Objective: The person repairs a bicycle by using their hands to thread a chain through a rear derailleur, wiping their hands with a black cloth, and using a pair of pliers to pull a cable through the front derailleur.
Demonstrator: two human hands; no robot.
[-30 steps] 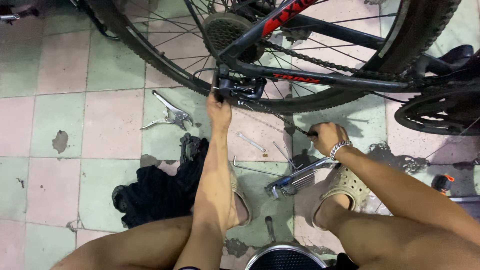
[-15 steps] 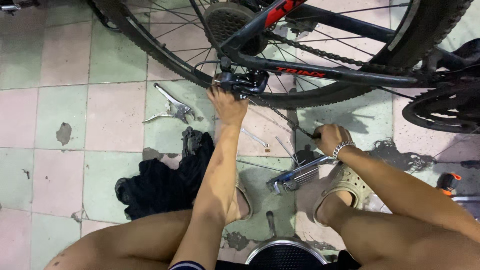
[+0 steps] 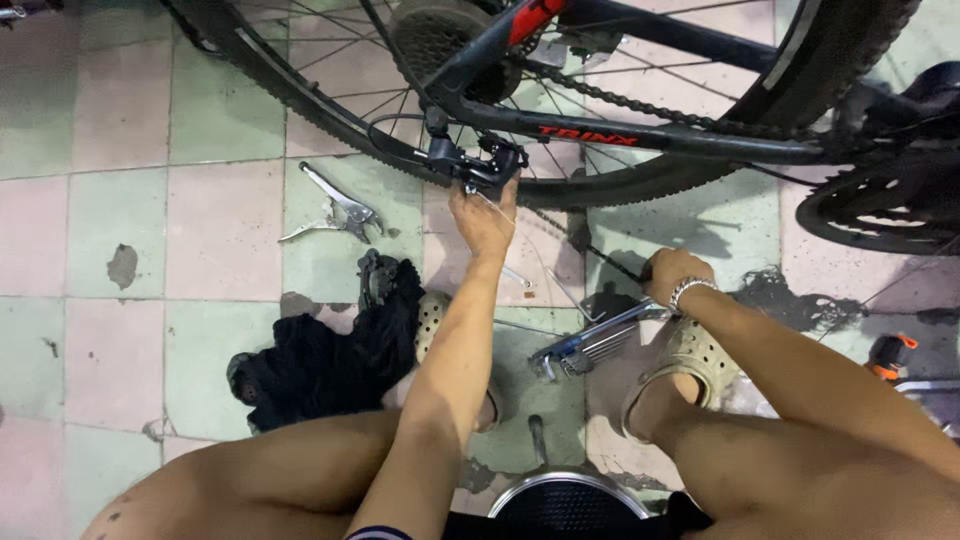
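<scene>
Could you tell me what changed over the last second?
The left hand stays at the rear derailleur, and the right hand still grips the thin black tool. The view has shifted slightly; pliers and black rag lie unmoved.

The floor [image 3: 200, 230] is tiled in worn squares of pale green and pink, stained dark in patches. Far left of centre, a pair of silver brake levers [image 3: 338, 208] lies flat on a green tile. Nearer, a crumpled black cloth [image 3: 330, 355] spreads across the tiles, with a dark metal part [image 3: 372, 272] at its far edge. To the right of centre sits a set of hex keys [image 3: 585, 345], fanned out on the floor just beside a beige sandal [image 3: 685, 365]. Far right, a dark greasy smear [image 3: 790, 300] marks the tile, and a small orange-topped object [image 3: 888, 355] sits at the right edge.
</scene>
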